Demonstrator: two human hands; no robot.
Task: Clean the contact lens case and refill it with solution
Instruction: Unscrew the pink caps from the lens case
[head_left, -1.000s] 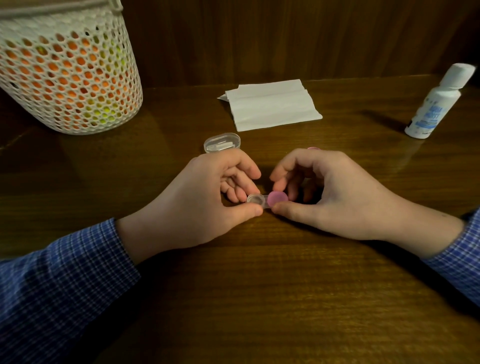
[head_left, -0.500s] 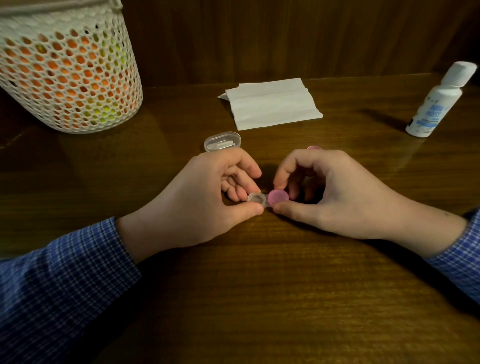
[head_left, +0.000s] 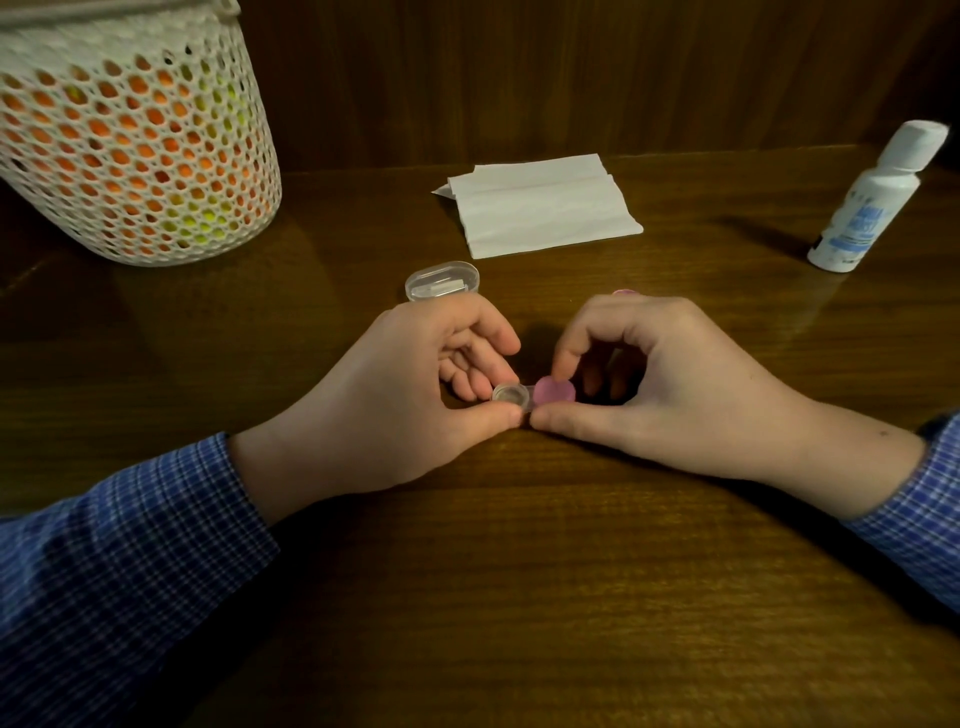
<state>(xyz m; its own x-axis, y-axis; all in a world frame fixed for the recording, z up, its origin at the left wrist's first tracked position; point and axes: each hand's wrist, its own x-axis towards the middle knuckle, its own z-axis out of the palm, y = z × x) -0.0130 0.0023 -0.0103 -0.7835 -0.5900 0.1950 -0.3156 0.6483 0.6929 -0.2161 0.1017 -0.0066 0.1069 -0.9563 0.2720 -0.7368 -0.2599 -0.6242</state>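
Both hands (head_left: 395, 400) (head_left: 670, 395) pinch lens case (head_left: 524, 397) — mid-table (head_left: 519, 571).

Glossy wood table (head_left: 519, 597); clear plastic case (head_left: 511, 397).

Setting: domestic room, likely a home. Evidence: glossy dark wooden table (head_left: 519, 597) against wood-panelled wall (head_left: 571, 73); white mesh basket (head_left: 130, 145) with orange and yellow contents showing through; folded paper tissue (head_left: 540, 208); small white solution bottle (head_left: 867, 208). Lighting dim, warm.
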